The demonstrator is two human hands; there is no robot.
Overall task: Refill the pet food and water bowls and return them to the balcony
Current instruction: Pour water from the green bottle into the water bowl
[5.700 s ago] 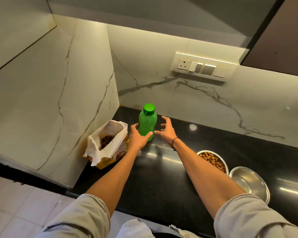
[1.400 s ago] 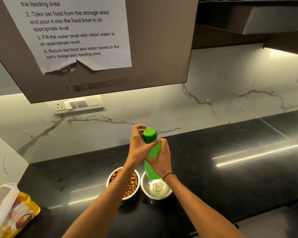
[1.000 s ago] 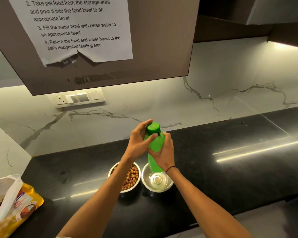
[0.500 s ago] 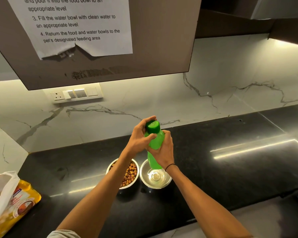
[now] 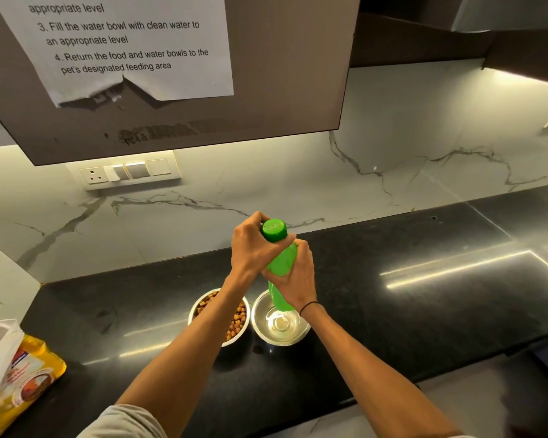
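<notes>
I hold a green bottle [image 5: 283,260] upright above the black counter [image 5: 408,311]. My right hand [image 5: 295,281] grips its body. My left hand [image 5: 250,248] wraps the neck, fingers around the green cap [image 5: 274,230], which sits on the bottle. Below the bottle stand two steel bowls side by side. The left bowl [image 5: 234,324] holds brown kibble and is partly hidden by my left forearm. The right bowl [image 5: 280,324] is shiny inside; I cannot tell whether water is in it.
A yellow pet food bag [image 5: 16,371] with its white top open lies at the counter's left end. A dark wall cabinet [image 5: 266,90] with a taped instruction sheet [image 5: 124,45] hangs overhead. A switch panel [image 5: 127,172] sits on the marble backsplash.
Since 5.7 s ago the bottle has gone from the left corner to above the bowls. Over the last second my left hand has shifted its grip around the cap; the bottle stays put.
</notes>
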